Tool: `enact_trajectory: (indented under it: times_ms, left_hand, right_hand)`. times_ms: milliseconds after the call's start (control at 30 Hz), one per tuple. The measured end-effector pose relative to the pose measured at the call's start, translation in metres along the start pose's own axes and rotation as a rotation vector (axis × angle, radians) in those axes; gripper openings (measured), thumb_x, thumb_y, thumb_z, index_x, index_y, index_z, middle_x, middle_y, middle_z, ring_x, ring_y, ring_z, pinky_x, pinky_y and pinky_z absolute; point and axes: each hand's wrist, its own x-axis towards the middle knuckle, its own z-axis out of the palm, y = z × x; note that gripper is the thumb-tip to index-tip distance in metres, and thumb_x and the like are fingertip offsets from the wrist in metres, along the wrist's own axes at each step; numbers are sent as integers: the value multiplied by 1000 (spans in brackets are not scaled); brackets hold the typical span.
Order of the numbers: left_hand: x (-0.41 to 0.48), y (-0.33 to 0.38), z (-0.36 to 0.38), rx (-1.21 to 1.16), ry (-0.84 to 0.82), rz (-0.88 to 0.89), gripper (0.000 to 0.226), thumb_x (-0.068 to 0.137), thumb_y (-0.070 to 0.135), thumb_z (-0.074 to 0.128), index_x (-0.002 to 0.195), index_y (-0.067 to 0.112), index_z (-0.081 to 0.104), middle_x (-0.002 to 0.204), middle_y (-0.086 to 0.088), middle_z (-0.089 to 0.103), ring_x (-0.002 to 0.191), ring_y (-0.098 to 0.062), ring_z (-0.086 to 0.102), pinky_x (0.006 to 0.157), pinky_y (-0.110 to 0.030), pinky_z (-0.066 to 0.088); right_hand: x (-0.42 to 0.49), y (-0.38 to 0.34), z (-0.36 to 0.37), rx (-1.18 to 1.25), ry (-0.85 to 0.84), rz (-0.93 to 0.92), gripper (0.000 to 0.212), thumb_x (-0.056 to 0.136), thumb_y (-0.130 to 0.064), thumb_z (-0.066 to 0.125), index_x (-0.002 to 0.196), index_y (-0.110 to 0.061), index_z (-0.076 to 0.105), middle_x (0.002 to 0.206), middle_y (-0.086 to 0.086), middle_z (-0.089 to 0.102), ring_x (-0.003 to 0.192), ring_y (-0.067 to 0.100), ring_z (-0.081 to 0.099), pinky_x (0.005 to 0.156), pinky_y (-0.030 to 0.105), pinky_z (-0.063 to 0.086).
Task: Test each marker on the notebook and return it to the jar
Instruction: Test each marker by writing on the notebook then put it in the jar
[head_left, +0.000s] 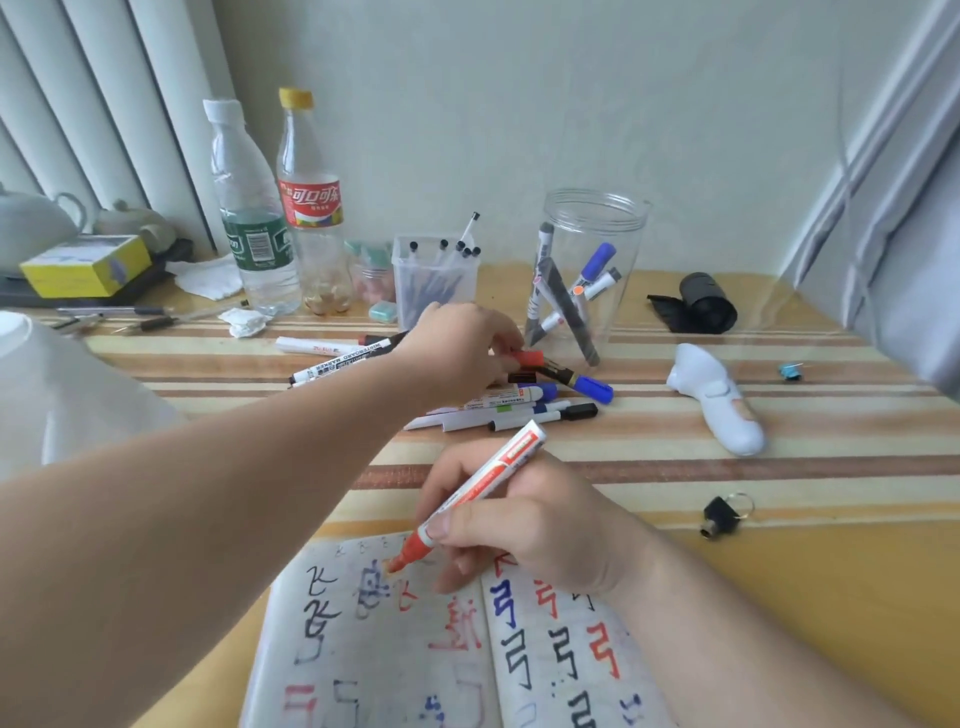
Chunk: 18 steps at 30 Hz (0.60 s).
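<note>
My right hand (524, 525) grips an uncapped red marker (480, 486), its tip touching the left page of the open notebook (384, 654), which is covered in black, blue and red strokes. My left hand (457, 345) reaches across to the pile of loose markers (524, 402) on the table and pinches a red cap (529, 358). Behind the pile stands the clear plastic jar (592, 244) with several markers leaning inside it.
A pen tub (434, 278) and two plastic bottles (280, 218) stand at the back left. More markers (332, 358) lie left of my hand. A white handheld device (719, 400), a black roll (701, 304) and a small black key fob (719, 512) lie on the right.
</note>
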Motion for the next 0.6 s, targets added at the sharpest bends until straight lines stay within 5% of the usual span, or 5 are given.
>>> enact_trajectory:
  times_ms: [133, 233, 367, 600]
  left_hand:
    - [-52, -1, -32, -252, 220, -90, 15, 93, 30, 73, 108, 28, 75, 87, 19, 67, 76, 7, 60, 70, -6, 43]
    - [-108, -5, -37, -476, 266, -315, 4, 91, 30, 75, 93, 32, 74, 74, 12, 70, 62, -2, 63, 56, -14, 48]
    - [-165, 1, -33, -1231, 201, -591, 11, 94, 15, 72, 85, 16, 78, 79, -3, 67, 64, -16, 65, 50, -27, 52]
    - [-189, -10, -21, -1160, 117, -403, 12, 85, 24, 76, 96, 22, 78, 89, -4, 69, 72, -23, 67, 49, -34, 57]
  right_hand:
    - [2, 3, 0, 96, 7, -19, 8, 79, -10, 67, 82, -3, 69, 66, 13, 53, 58, 15, 55, 61, 36, 61]
    - [6, 4, 1, 203, 78, -49, 3, 74, -9, 65, 72, -10, 67, 60, 12, 51, 52, 16, 48, 53, 32, 56]
    - [14, 5, 3, 434, 364, -178, 8, 69, -9, 60, 64, -15, 62, 53, 9, 43, 45, 16, 39, 50, 36, 55]
    - [18, 7, 7, 562, 490, -210, 6, 72, -14, 60, 68, -19, 61, 56, 6, 46, 47, 17, 40, 42, 28, 46]
